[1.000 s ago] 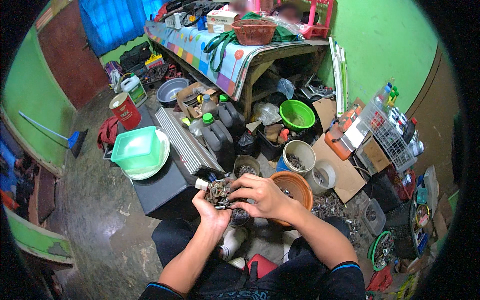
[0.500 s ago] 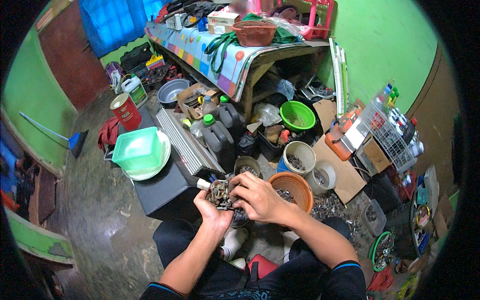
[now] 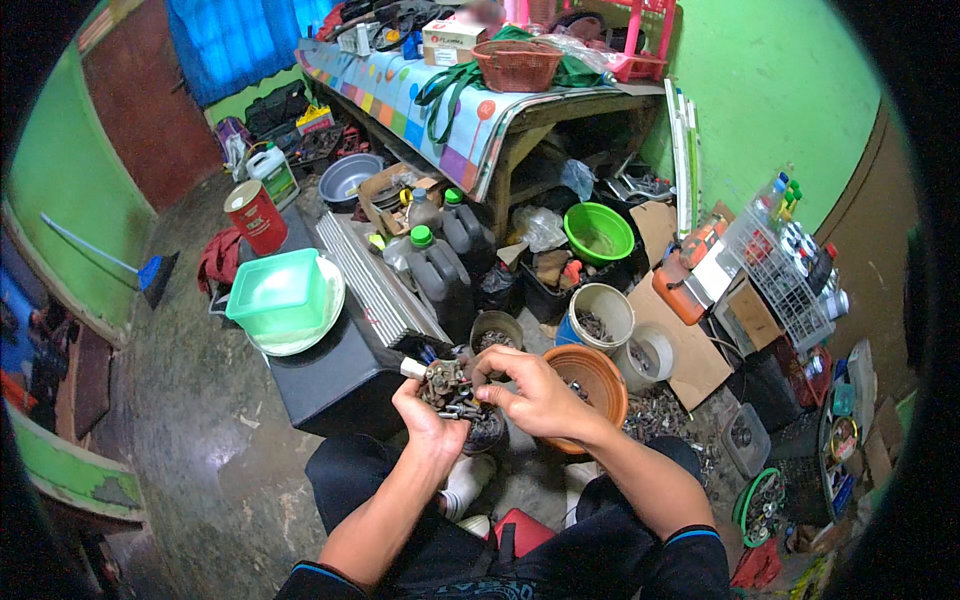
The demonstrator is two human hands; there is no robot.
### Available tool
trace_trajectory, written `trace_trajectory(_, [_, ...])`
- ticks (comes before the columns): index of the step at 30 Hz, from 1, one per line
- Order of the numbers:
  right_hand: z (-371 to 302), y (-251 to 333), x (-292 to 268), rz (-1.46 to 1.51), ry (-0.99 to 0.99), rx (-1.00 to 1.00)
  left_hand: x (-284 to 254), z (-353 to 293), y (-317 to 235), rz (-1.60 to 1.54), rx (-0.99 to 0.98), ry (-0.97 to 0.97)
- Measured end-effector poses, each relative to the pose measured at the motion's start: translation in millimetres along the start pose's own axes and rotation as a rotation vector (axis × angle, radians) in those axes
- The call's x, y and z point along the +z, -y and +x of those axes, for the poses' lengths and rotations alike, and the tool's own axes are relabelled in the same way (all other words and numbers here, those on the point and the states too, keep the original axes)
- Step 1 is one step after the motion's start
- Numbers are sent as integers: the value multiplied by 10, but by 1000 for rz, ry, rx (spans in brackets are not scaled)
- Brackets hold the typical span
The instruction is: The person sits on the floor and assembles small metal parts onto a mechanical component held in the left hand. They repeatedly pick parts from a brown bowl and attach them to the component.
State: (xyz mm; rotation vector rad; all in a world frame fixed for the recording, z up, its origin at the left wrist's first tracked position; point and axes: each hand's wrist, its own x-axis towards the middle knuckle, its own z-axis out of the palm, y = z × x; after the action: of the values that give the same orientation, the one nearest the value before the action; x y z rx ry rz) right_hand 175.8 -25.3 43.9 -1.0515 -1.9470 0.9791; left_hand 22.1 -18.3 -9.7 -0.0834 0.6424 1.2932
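Note:
My left hand [image 3: 430, 422] is cupped palm up in front of my knees, holding a heap of mixed metal bolts and screws [image 3: 450, 390]. Something white wraps or caps one of its fingertips. My right hand [image 3: 535, 393] is at the right edge of the heap, thumb and fingers pinched together; what lies between them is too small to make out. Just beyond and right of it stands a terracotta-coloured basin [image 3: 613, 378] with small metal pieces inside. Below the heap, a dark container of metal bits [image 3: 487, 432] is partly hidden by my hands.
A small bucket [image 3: 515, 328] and a white bucket [image 3: 622, 318] hold metal pieces; a whitish pail [image 3: 660, 350] stands beside them. Loose hardware [image 3: 665, 415] covers the floor at right. A black box [image 3: 335, 390] carries a green tub [image 3: 275, 300]. Dark jerrycans [image 3: 440, 285] stand ahead.
My right hand has drawn slightly to the right, off the top of the heap, showing more of the bolts. The left hand still holds them.

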Motion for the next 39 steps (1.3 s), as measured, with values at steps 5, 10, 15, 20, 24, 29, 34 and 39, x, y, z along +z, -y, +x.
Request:
trace_trajectory(5, [-3, -42, -163, 219, 169, 14, 4, -1, 1, 5, 6, 11])
trace_trajectory(10, [39, -160, -267, 371, -43, 70, 31, 6, -7, -3, 4, 40])
trace_trajectory(15, [113, -593, -392, -267, -81, 312, 113, -38, -87, -29, 51, 41])
trace_trajectory(20, [100, -1165, -228, -666, 181, 416, 142, -64, -123, -33, 104, 23])
trace_trajectory(24, [280, -1174, -270, -688, -179, 406, 36, 13, -135, -44, 92, 92])
trace_trajectory(29, [259, -989, -437, -467, -254, 345, 108, -35, -129, -44, 69, 33])
trace_trajectory(34, [89, -419, -248, -170, -221, -75, 54, -21, -124, -20, 73, 35])
trace_trajectory(39, [-48, -25, 2, -125, -165, -318, 12, 10, -84, 5, 73, 92])
